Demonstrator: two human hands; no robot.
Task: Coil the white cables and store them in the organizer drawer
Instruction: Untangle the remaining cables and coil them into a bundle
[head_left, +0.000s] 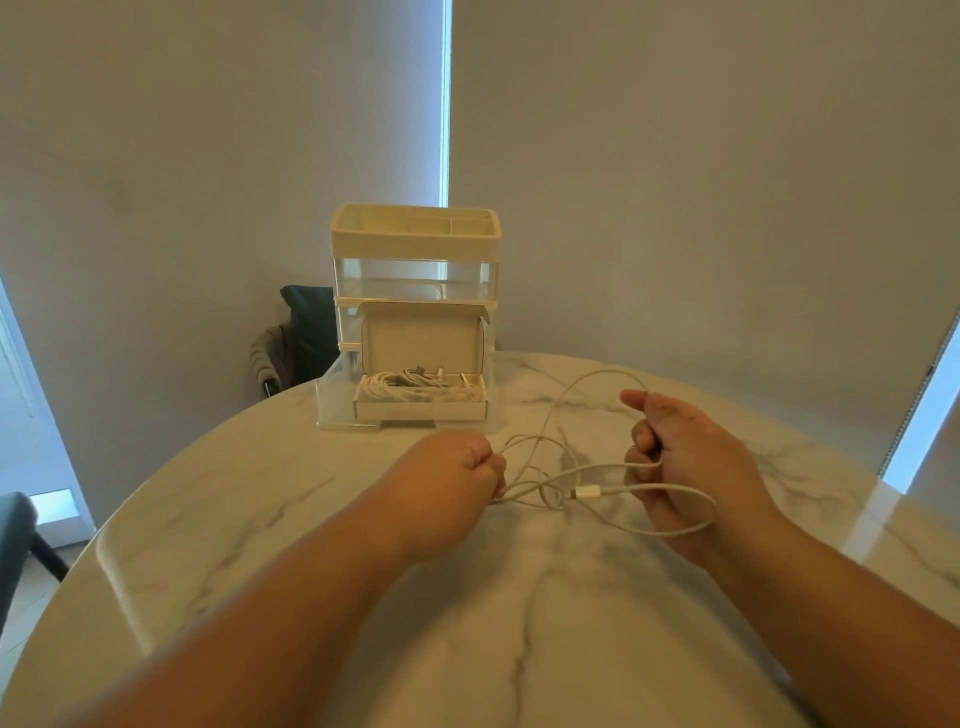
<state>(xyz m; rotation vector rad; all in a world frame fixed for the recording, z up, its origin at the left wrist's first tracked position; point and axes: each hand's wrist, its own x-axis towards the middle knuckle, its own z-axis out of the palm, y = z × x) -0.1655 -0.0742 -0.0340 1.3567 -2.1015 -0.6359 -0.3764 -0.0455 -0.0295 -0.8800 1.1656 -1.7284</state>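
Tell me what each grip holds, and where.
The white cable: left grip holds its gathered loops, right grip holds a loop further along.

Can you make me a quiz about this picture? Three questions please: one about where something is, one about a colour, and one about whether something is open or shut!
1. Where is the small cardboard box of coiled cables?
A. on the floor
B. in the organizer's pulled-out bottom drawer
C. on the chair

2. What colour is the cable held between the left hand and the right hand?
A. white
B. red
C. black

3. The box's lid is:
A. taped shut
B. missing
C. flipped up open

Answers:
1 B, the box sits inside the clear drawer.
2 A, the cable looks white above the marble table.
3 C, the lid stands up behind the cables.
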